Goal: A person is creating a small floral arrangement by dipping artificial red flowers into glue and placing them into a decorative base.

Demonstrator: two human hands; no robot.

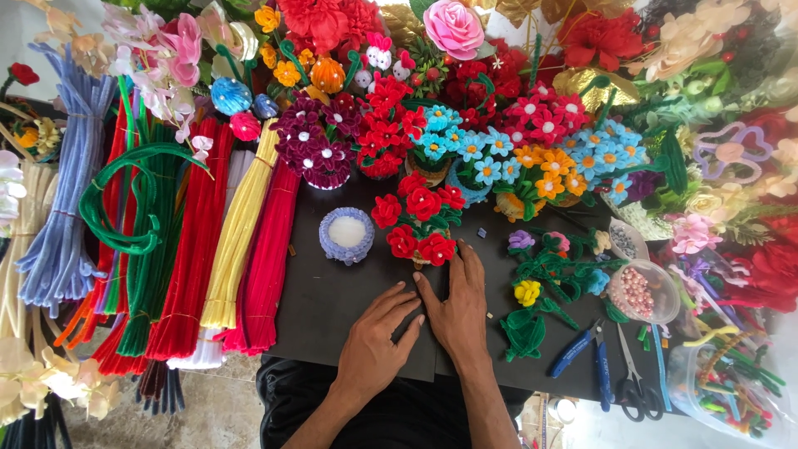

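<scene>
- Dark and matte, the worktop [332, 308] sits at the person's lap edge and carries nearly everything in view; the red flower pot [420, 223] near its middle serves as landmark for what follows.
- Nearest the body, just in front of the red flower pot, the left hand [376, 337] lies flat on the worktop, fingers [397, 301] straight and close together, holding nothing.
- Right hand [460, 306] lies beside it, also flat and empty; its fingertips come up to the base of the red flower pot, though I cannot tell whether they touch it.
- Right of the pot and near the worktop's front edge lie blue pliers [582, 353] and scissors [636, 384], neither in a hand.
- Between those tools and the pot rests a loose heap of green stems with small blooms [544, 278], seemingly unfinished work; a clear bowl of beads [640, 291] stands beyond it.
- Just left of the pot stands a small lilac pot [347, 235] with white filling and no flowers, apparently not yet filled.
- Farther left, bundles of pipe cleaners [195, 258] lie in red, yellow, green and blue.
- Behind the pot, finished flower pots [474, 154] crowd the back, so much looks done.
</scene>
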